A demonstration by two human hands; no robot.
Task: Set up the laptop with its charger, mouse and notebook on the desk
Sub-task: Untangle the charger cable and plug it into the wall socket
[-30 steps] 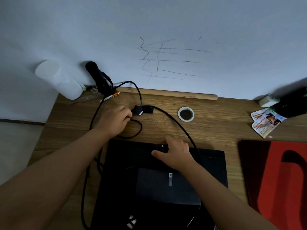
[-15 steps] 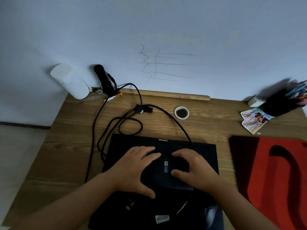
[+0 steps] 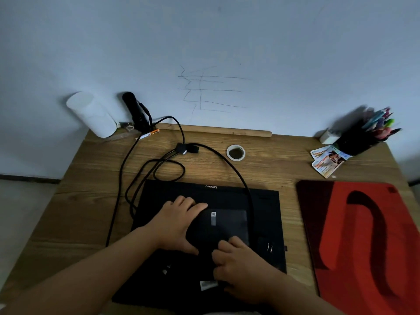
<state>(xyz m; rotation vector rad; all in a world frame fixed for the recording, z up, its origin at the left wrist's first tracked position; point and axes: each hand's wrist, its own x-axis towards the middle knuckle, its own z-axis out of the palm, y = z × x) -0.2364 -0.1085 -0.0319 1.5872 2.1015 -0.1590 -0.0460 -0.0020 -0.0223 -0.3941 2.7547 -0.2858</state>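
We rest our left hand (image 3: pixel 176 226), fingers spread, and right hand (image 3: pixel 236 264), fingers curled, on the closed laptop (image 3: pixel 263 205).

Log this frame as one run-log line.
stage: charger handling | left hand: flat on black pouch atop laptop | right hand: at pouch's near edge, grip unclear | charger cable: looped on desk

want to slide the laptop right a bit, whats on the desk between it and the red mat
Nothing: in the head view only a bare strip of wooden desk separates the closed laptop from the red mat. The cards lie farther back.
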